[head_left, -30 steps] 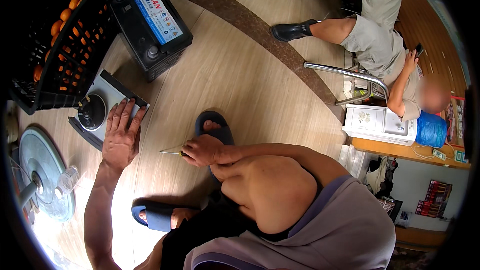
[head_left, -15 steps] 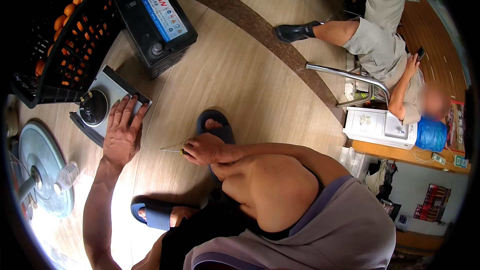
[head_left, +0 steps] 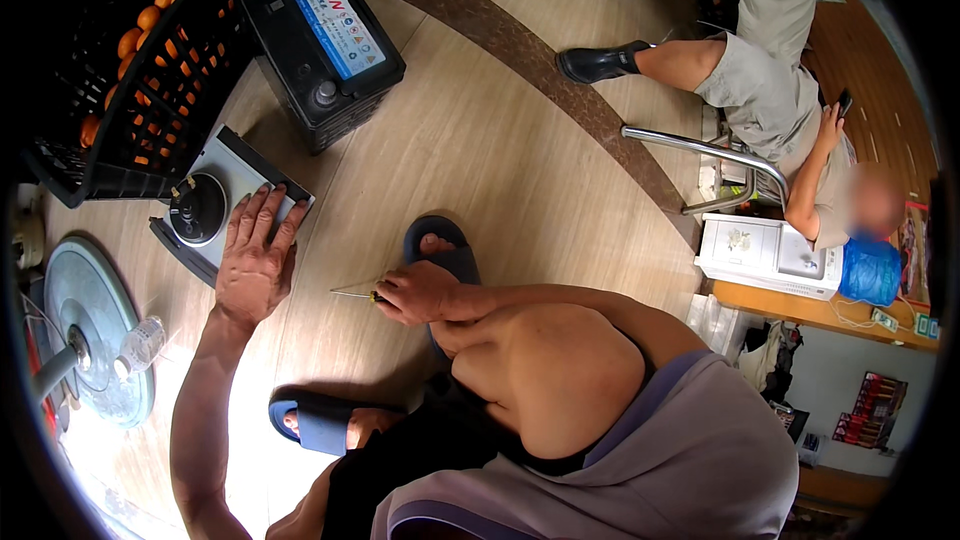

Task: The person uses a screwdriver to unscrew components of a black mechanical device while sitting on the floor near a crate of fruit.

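On the floor at the left lies a flat silver-grey metal unit with black edges. It carries a round black part with a small brass-coloured fitting. My left hand rests flat on the unit, fingers stretched out beside the round part and covering some of the panel. Fingers curled, my right hand grips a screwdriver in front of my bent knee. Its thin metal shaft points left toward the unit, without touching it; most of the handle is hidden in my fist.
A black car battery stands beyond the unit, next to a black plastic crate of oranges. At the left are a round grey base and a clear bottle. A seated person holds a phone near a metal rail.
The view has shifted slightly, so the scene sits a little further right. The screwdriver's shaft, doubled by blur before, now shows as one line. My left hand stays on the unit.
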Demonstrator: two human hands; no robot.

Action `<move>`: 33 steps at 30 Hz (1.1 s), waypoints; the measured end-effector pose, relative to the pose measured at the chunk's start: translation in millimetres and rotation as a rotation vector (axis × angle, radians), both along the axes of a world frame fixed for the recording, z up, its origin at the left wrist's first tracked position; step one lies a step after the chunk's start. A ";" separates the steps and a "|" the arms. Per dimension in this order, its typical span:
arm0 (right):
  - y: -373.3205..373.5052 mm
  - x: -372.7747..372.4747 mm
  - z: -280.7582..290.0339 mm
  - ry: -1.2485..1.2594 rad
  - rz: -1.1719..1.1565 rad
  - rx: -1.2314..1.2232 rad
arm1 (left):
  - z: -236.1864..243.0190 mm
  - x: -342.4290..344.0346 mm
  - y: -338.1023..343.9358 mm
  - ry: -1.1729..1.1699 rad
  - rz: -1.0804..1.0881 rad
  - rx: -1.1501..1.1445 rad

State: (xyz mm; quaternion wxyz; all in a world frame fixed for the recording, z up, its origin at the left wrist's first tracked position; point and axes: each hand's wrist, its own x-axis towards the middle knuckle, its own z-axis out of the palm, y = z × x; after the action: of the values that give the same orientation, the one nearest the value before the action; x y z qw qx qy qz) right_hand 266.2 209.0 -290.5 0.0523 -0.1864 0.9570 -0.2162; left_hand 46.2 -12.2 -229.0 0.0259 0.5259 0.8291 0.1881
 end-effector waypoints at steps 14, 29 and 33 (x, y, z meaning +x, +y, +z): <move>-1.1 -4.8 4.5 -0.028 0.027 0.005 | 6.2 -2.6 -1.3 0.006 0.007 0.024; 1.6 -4.6 13.0 -0.012 0.011 -0.026 | 7.1 -0.7 2.7 0.017 0.000 0.040; -1.7 -5.7 11.5 -0.018 0.005 -0.044 | 1.5 0.6 -0.9 0.004 0.013 0.026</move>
State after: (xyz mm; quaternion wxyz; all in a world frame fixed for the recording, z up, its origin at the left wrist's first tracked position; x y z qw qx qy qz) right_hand 260.5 207.3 -279.0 0.0573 -0.1878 0.9511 -0.2386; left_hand 46.8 -13.1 -227.5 0.0162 0.5210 0.8301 0.1981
